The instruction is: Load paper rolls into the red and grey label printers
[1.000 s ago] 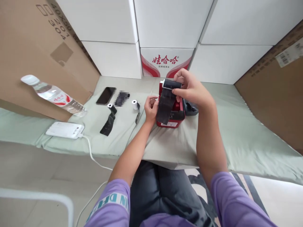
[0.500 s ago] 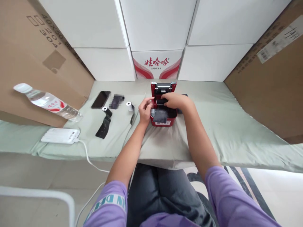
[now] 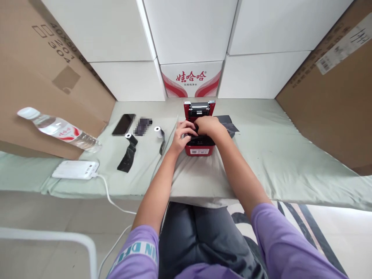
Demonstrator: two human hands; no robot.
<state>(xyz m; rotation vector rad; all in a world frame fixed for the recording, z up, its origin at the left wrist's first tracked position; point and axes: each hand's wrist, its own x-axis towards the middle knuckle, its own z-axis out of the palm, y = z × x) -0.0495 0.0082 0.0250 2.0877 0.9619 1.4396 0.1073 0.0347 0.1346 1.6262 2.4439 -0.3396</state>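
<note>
A small red printer (image 3: 200, 149) with its lid (image 3: 199, 108) raised stands on the green-covered table (image 3: 261, 155). My left hand (image 3: 182, 135) and my right hand (image 3: 209, 127) are both pressed down into its open bay, fingers curled over a black roll that is mostly hidden under them. Two more rolls lie to the left: one with a long black strip (image 3: 128, 153) and a white-cored one (image 3: 159, 133) with a strip trailing toward me.
A phone (image 3: 123, 124) and a dark blurred item (image 3: 142, 126) lie at the back left. A water bottle (image 3: 58, 130) and a white power bank (image 3: 76, 169) with its cable sit far left. Cardboard and white boxes wall the table. Black wrapping (image 3: 228, 124) lies right of the printer.
My right hand has brought the black roll down from above the printer into its bay. Both hands now press over it, and the hanging strip is no longer visible.
</note>
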